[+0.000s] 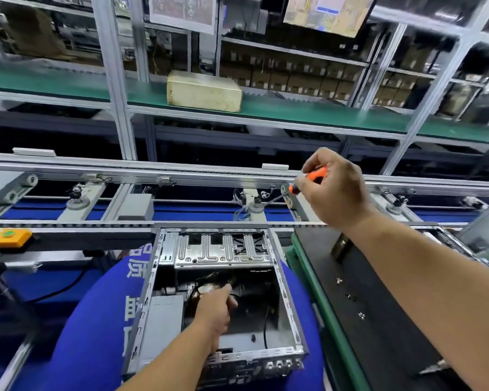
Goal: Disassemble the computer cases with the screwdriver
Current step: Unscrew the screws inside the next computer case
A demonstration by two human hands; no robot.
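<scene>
Bare steel computer case (218,300) lies open on the lap, left hand (213,311) reaching inside it, grip unclear, right hand (332,190) clamping the orange screwdriver (308,182) above its far right corner; probable next step: lower tip onto an internal screw.

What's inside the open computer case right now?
Inside the computer case: a ribbed metal drive bracket, a grey box, black cables, and the left hand reaching in. What it covers can't be seen.

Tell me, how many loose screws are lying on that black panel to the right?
3 on the black panel: one screw farthest from the person, one in the middle, one nearest. The right forearm may hide more.
</scene>
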